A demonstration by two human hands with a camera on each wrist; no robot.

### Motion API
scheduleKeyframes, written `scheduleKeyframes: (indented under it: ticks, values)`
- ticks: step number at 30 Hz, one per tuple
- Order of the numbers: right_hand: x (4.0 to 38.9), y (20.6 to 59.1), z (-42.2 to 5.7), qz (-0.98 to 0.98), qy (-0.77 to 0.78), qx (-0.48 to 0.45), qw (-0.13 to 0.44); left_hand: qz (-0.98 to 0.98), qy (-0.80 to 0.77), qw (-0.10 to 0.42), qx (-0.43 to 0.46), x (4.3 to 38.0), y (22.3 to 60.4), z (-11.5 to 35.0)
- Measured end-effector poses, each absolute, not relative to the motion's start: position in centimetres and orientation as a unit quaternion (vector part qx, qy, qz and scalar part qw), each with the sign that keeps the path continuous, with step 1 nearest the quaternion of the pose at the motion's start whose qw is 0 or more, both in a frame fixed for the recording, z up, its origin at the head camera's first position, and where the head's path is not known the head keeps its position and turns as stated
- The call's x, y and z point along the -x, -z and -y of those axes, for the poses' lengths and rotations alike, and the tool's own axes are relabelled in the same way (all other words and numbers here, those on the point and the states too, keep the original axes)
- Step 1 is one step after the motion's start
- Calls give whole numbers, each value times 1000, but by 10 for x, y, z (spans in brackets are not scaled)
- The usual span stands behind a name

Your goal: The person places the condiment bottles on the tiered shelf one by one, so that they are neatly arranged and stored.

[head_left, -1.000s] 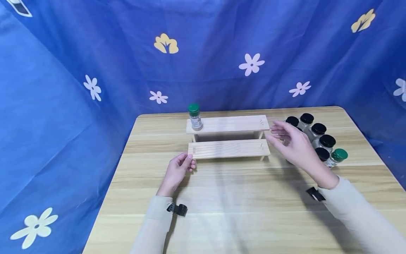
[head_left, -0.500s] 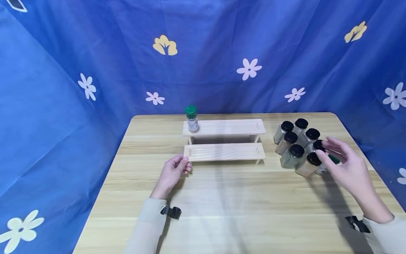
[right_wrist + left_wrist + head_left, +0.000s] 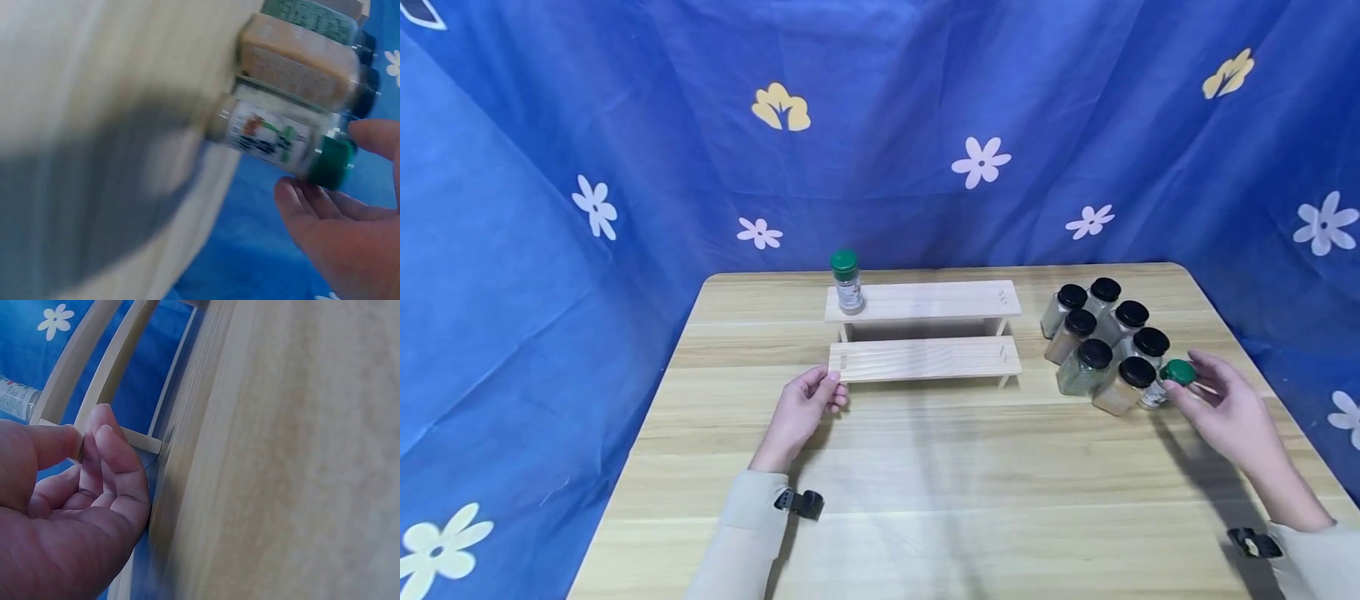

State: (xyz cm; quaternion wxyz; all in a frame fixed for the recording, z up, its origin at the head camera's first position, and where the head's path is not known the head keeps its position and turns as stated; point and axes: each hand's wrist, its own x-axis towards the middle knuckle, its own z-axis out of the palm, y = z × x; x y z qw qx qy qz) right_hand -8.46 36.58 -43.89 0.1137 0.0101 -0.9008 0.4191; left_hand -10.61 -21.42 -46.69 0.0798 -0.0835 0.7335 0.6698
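Note:
My left hand (image 3: 797, 412) pinches the front left corner of a two-step wooden rack's lower shelf (image 3: 925, 359); the left wrist view shows the thumb and fingers on the board's end (image 3: 94, 406). At the right, my right hand (image 3: 1228, 408) has thumb and fingers around the green cap of a small spice jar (image 3: 1153, 393). That jar stands upright at the near right of a group of jars, its printed label visible in the right wrist view (image 3: 269, 134). Another green-capped spice jar (image 3: 849, 293) stands at the left end of the upper shelf (image 3: 932, 300).
Several black-lidded square jars (image 3: 1084, 368) stand close together right of the rack, one with tan contents (image 3: 1118, 395) beside the gripped jar. All stand on a light wooden table (image 3: 925, 500). A blue flowered cloth (image 3: 880, 150) hangs behind and beside it.
My right hand has moved from beside the rack's right end, rightward and down, to the green-capped jar at the group's near edge. My left hand stays at the shelf corner.

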Motion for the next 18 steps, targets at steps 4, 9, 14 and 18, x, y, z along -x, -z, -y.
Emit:
scheduleKeyframes:
  ticks: [4,9,14,18]
  values:
    - [87,453,-365,911,-401,-3,100,-734,-670,77,82,106,466,213]
    - [86,463,-364,916,-386,0,113,-735,-668,77,80,105,466,213]
    - [85,463,-364,908,-405,-4,106,-739,-665,75,77,105,466,214]
    - [84,454,-367,906,-406,-5,123,-738,-666,76,75,105,466,214]
